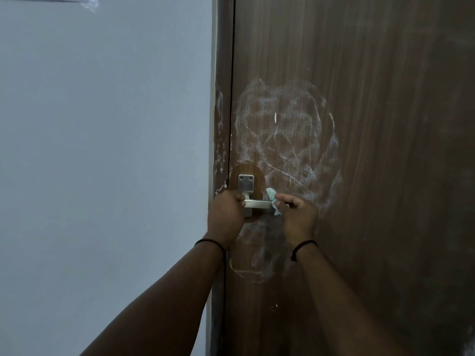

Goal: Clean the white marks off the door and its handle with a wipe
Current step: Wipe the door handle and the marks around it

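Note:
A dark brown wooden door (372,124) fills the right side. Chalky white marks (285,134) swirl across it above and below the handle, with more on the door frame (220,140). The metal lever handle (257,203) sits on a square plate (246,183). My left hand (226,214) grips the handle's left end near the plate. My right hand (297,214) pinches a small pale wipe (273,200) against the handle's right end. A small patch of wood around the plate looks free of marks.
A plain pale wall (102,163) takes up the left half, meeting the door frame. Both wrists wear thin black bands. A faint white smear shows at the lower right corner of the door.

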Action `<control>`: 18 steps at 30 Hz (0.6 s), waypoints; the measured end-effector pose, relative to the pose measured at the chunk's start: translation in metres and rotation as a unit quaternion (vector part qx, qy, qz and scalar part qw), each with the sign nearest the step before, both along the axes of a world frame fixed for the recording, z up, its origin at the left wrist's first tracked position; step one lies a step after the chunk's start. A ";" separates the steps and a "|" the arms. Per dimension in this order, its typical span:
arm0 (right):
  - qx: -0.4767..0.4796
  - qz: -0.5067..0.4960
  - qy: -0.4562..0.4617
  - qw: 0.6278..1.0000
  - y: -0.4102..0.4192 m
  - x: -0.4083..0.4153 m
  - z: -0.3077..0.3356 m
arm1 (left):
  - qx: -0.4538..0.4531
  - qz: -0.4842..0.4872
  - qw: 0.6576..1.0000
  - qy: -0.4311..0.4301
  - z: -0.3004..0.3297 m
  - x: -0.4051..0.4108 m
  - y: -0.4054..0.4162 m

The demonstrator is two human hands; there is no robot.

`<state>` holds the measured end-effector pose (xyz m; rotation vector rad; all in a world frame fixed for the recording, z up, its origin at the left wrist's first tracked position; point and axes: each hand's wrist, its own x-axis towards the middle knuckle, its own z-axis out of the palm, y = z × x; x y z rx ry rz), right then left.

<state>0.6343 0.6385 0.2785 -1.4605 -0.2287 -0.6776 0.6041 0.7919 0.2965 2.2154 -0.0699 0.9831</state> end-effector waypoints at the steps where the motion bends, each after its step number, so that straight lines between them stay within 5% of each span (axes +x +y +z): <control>1: -0.079 -0.018 -0.014 0.997 0.003 0.000 0.004 | -0.001 -0.007 1.000 -0.012 -0.001 -0.001 0.000; 6: -0.312 -0.050 -0.018 0.949 0.024 0.008 0.032 | -0.019 0.007 0.996 -0.088 -0.026 -0.010 -0.001; 10: -0.416 -0.064 -0.013 0.907 0.045 0.014 0.042 | -0.113 0.026 0.992 -0.055 -0.036 -0.009 -0.001; 13: -0.397 -0.053 -0.050 0.915 0.052 0.015 0.035 | -0.136 0.032 0.988 -0.064 -0.029 -0.007 0.000; 18: -0.232 -0.014 -0.073 0.970 0.050 0.011 0.032 | -0.158 0.006 0.981 -0.111 -0.012 -0.003 -0.002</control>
